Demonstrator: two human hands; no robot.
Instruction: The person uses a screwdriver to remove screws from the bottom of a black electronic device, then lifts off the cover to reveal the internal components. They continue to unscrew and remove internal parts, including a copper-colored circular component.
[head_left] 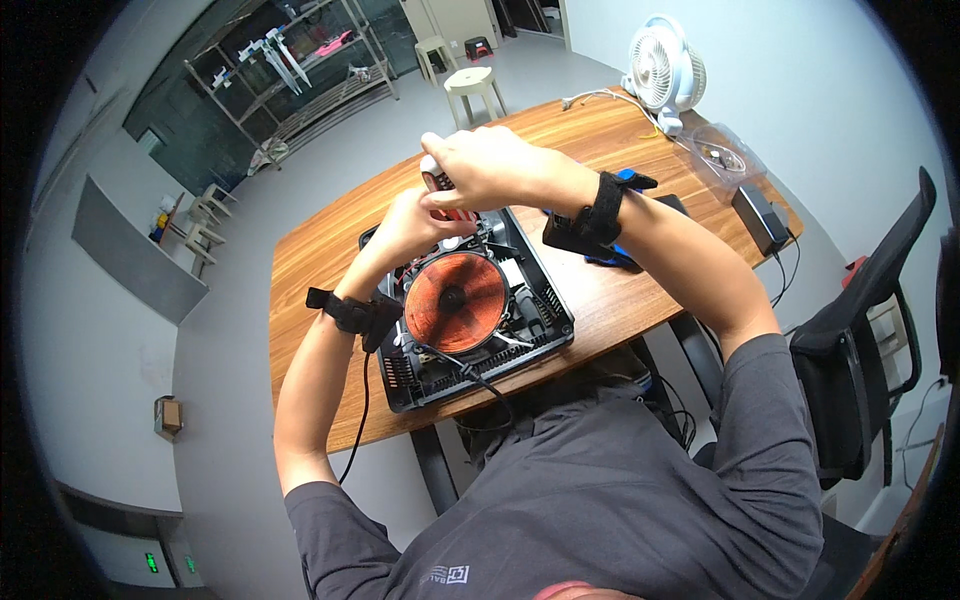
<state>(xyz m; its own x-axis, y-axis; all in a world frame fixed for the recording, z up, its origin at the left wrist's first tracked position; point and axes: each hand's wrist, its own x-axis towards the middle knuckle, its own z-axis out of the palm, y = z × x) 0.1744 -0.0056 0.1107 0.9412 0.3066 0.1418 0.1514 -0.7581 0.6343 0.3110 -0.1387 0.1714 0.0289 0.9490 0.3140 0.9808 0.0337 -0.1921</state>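
Observation:
An opened induction cooker [548,290] lies on the wooden table in front of me, its black casing holding a round copper-coloured coil [455,303] and wiring. Above the cooker's far end, both hands close around what looks like a screwdriver [434,178] with a red, dark and white handle. My right hand [490,165] grips it from the right, its fingers wrapped around the handle. Lower down, my left hand [405,230] pinches around the same tool. The tool's tip is hidden behind the left hand. Black straps with small boxes circle both wrists.
A white fan [660,70] stands at the table's far right, near a clear plastic bag [718,158] of small parts. A black box [762,218] with cables sits at the right edge. Something blue [612,262] lies under my right forearm. A black office chair [850,370] stands right.

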